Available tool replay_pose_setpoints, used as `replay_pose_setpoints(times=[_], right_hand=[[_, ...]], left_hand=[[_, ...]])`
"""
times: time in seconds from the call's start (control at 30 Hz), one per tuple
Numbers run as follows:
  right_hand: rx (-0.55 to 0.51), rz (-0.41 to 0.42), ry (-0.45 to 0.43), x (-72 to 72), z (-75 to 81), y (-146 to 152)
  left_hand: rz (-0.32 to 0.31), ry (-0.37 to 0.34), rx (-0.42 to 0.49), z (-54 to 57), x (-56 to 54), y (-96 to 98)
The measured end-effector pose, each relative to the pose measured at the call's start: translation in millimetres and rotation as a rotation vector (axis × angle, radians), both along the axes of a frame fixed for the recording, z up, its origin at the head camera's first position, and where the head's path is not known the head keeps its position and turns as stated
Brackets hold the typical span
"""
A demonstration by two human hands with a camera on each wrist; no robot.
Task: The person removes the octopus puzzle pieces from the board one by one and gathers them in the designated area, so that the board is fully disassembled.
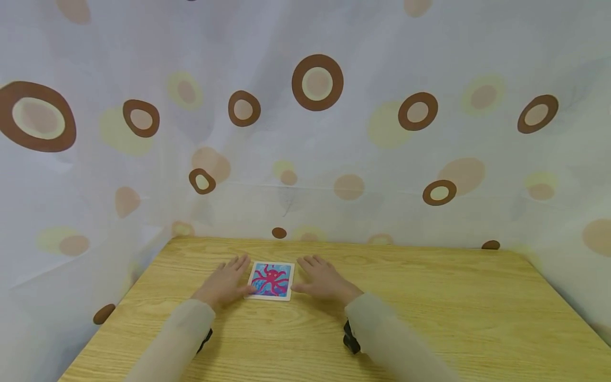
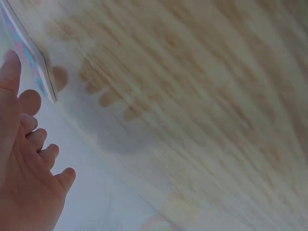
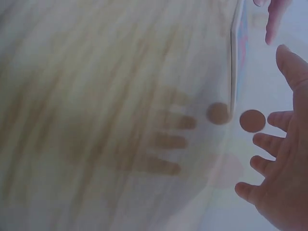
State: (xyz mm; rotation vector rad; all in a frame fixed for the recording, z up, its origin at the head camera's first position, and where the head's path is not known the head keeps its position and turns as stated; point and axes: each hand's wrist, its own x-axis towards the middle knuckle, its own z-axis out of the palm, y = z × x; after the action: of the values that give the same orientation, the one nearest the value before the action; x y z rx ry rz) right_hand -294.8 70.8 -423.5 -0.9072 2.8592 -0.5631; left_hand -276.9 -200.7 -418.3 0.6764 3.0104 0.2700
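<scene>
A square picture tile (image 1: 271, 281) with a red octopus on blue and a white border lies flat on the wooden table. On its left side is my left hand (image 1: 225, 283), palm down with fingers straight and the thumb at the tile's edge. My right hand (image 1: 324, 279) mirrors it on the right, fingers extended, thumb tip close to the tile's right edge. The left wrist view shows the tile's thin side (image 2: 36, 53) beside the thumb. In the right wrist view the tile (image 3: 237, 57) stands out edge-on near the right thumb. Neither hand grips it.
The table (image 1: 453, 307) stretches to the right and toward me. Behind and at both sides hangs a white sheet (image 1: 286, 143) with brown, peach and yellow spots, meeting the table's back edge. Dark wrist devices (image 1: 351, 337) sit under the sleeves.
</scene>
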Motion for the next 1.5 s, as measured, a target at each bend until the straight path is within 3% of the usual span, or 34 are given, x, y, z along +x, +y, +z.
replay_pose_setpoints(times=[0.13, 0.3, 0.47, 0.7, 0.93, 1.13, 1.5], right_hand=[[0.006, 0.023, -0.028, 1.3, -4.2, -10.9], [0.085, 0.013, 0.002, 1.5, -8.8, -20.7], [0.175, -0.013, 0.027, 1.3, -10.1, -27.5], [0.185, -0.016, 0.037, 2.7, -9.9, -25.0], [0.153, 0.028, 0.051, 8.8, -8.7, -4.1], [0.158, 0.057, 0.022, 18.0, -7.9, 24.3], [0.151, 0.107, -0.024, 49.6, 4.4, 81.2]], left_hand=[[-0.031, -0.029, -0.010, -0.7, 1.9, 1.4], [-0.065, -0.066, -0.019, -0.9, 2.5, 2.9], [-0.069, -0.090, -0.033, -0.3, 1.9, 3.1], [-0.053, -0.092, -0.080, 0.9, 1.2, 8.6], [-0.078, -0.072, -0.112, 1.8, 6.4, 23.5], [-0.140, -0.066, -0.128, 4.3, 15.2, 42.9], [-0.244, 0.038, -0.273, -0.6, 36.6, 92.3]])
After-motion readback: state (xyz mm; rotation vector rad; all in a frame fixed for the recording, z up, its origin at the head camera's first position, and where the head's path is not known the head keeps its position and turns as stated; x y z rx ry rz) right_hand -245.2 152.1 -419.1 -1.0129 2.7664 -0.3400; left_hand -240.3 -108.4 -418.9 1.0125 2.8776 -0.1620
